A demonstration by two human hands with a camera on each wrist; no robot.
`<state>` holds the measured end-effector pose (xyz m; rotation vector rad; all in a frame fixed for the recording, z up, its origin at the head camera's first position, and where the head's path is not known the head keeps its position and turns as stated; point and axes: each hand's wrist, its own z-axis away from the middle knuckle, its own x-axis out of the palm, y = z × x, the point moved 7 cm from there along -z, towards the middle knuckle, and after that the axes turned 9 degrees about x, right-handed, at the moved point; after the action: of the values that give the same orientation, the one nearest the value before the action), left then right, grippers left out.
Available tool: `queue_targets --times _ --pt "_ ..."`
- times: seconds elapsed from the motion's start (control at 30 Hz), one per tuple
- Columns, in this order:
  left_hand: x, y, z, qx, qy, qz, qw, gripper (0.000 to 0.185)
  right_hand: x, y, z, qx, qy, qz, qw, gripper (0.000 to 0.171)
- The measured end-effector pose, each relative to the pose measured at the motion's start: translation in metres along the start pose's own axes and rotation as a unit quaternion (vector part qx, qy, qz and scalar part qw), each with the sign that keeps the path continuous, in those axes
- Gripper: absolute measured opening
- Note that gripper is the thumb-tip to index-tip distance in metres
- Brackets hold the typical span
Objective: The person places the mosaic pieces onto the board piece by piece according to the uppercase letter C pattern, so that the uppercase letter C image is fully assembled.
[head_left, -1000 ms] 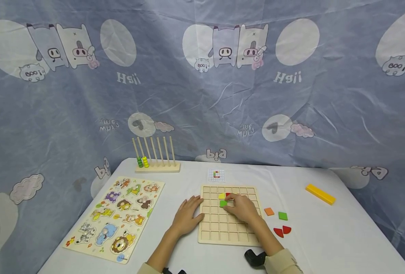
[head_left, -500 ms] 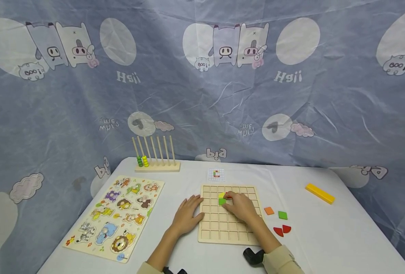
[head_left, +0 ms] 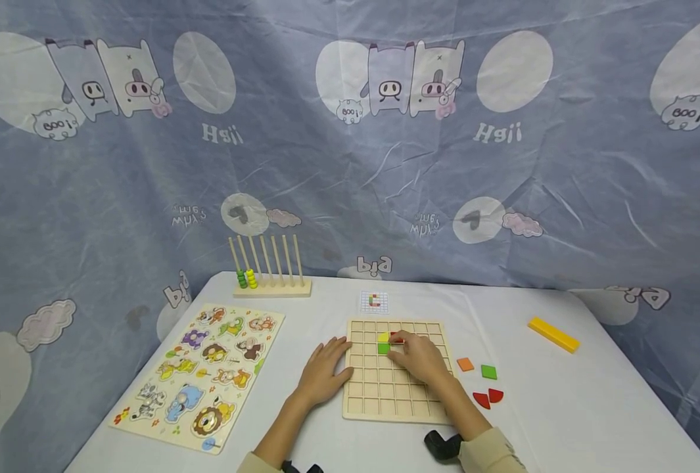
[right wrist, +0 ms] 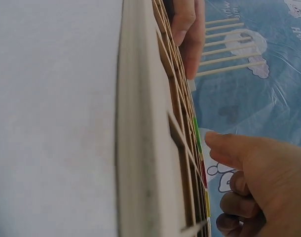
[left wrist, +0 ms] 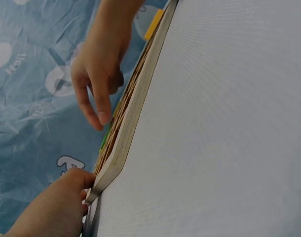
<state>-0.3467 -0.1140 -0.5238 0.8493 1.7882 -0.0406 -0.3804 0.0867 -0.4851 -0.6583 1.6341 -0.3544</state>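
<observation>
In the head view, a wooden grid board (head_left: pixel 370 387) lies on the table. A yellow piece (head_left: pixel 382 337), a green square (head_left: pixel 384 349) and a red piece (head_left: pixel 397 336), partly hidden by fingers, sit in its far cells. My right hand (head_left: pixel 419 357) is over the board, its index fingertip at the red piece and its thumb apart near the green square. The left wrist view shows nothing between the right fingers (left wrist: pixel 101 111). With spread fingers, my left hand (head_left: pixel 323 371) rests against the board's left edge; its thumb touches the rim.
Right of the board lie an orange square (head_left: pixel 465 364), a green square (head_left: pixel 488 372), two red quarter-round pieces (head_left: pixel 482 400) and a yellow bar (head_left: pixel 553 335). A pattern card (head_left: pixel 374 302) and bead rack (head_left: pixel 273 286) stand behind; an animal puzzle (head_left: pixel 198 381) lies left.
The green square on the board has shifted slightly away from me and lies in line with its cell. The right hand has moved only a little; the left hand stays put.
</observation>
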Motion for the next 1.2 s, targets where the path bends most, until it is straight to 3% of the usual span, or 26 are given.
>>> queue_targets --times 0.3,0.9,1.2 --pt "-0.001 0.0 0.0 0.0 -0.003 -0.003 1.0 0.055 -0.024 0.018 0.009 0.017 -0.004 -0.015 1.0 0.022" --pt "-0.001 0.001 0.0 -0.003 -0.005 -0.004 1.0 0.055 -0.084 0.082 0.038 0.033 0.015 -0.018 0.999 0.026" --pt "-0.003 0.003 0.001 0.001 -0.001 0.001 1.0 0.054 -0.1 0.121 0.05 0.089 -0.015 -0.004 0.996 0.032"
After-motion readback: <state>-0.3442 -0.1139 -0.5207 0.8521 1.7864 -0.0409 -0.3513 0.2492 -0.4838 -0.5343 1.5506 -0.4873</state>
